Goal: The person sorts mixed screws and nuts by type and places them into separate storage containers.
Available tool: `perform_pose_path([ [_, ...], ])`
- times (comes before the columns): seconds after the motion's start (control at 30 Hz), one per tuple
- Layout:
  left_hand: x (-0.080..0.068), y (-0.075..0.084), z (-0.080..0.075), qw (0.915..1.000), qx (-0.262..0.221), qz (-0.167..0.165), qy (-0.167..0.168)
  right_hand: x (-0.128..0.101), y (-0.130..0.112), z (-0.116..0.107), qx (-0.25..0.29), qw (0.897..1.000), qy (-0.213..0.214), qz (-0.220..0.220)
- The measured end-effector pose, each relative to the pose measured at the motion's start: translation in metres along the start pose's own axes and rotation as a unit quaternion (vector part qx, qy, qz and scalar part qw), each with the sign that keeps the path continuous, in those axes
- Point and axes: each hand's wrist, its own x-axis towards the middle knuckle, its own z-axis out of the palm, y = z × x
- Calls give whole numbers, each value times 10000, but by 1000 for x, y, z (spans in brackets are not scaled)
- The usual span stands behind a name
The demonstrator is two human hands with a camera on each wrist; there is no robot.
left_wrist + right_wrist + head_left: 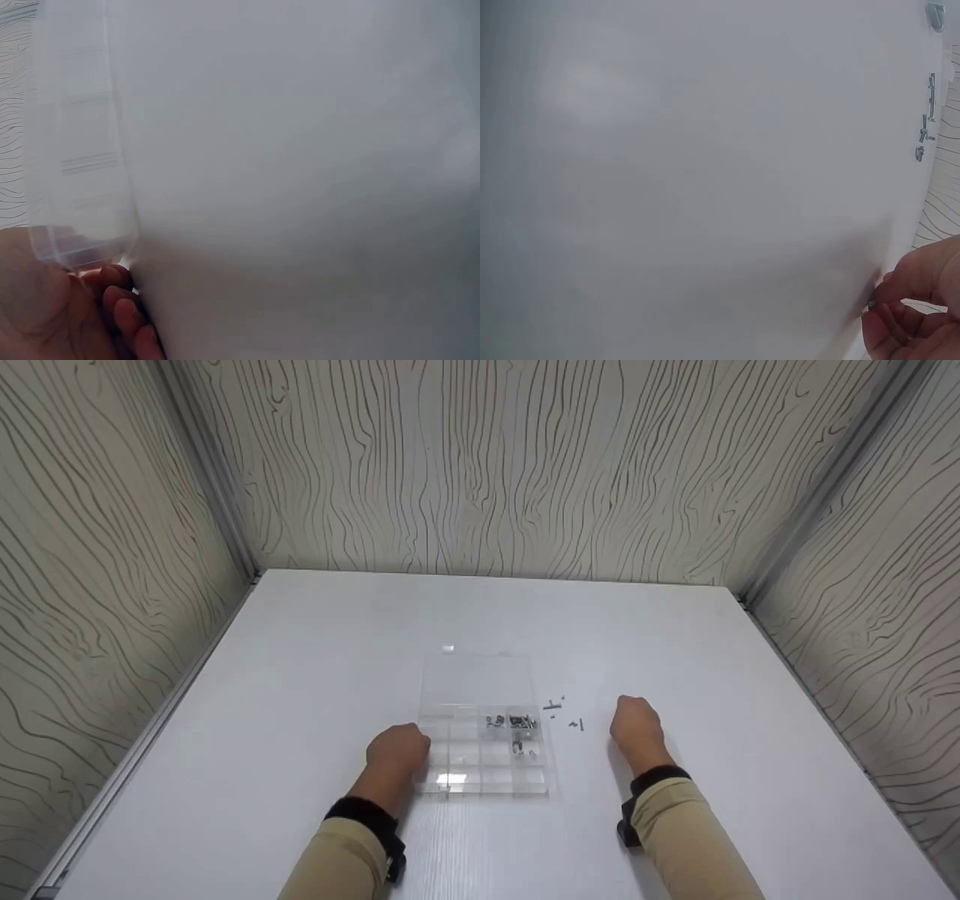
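A clear plastic compartment box lies on the white table with its lid laid back on the far side. My left hand grips the box's left edge; in the left wrist view its curled fingers meet the corner of the clear box. To the right of the box, apart from it, my right hand is low over the table. Between thumb and fingertips it pinches a small metal piece, mostly hidden, its kind unclear. Small screws fill one back-right compartment.
Several loose metal screws and bits lie on the table between the box and my right hand. Other small metal parts sit in neighbouring compartments. Patterned panels stand behind the table and at both sides.
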Motion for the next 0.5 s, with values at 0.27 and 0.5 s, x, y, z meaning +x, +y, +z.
perform_pose_path([
  [0.27,1,0,1,9989,-373,-228,147,0,-6,-1,88,9994,163,-287],
  [0.5,-1,0,-2,10000,0,43,65,-5,-40,-12,428,9948,99,-924],
])
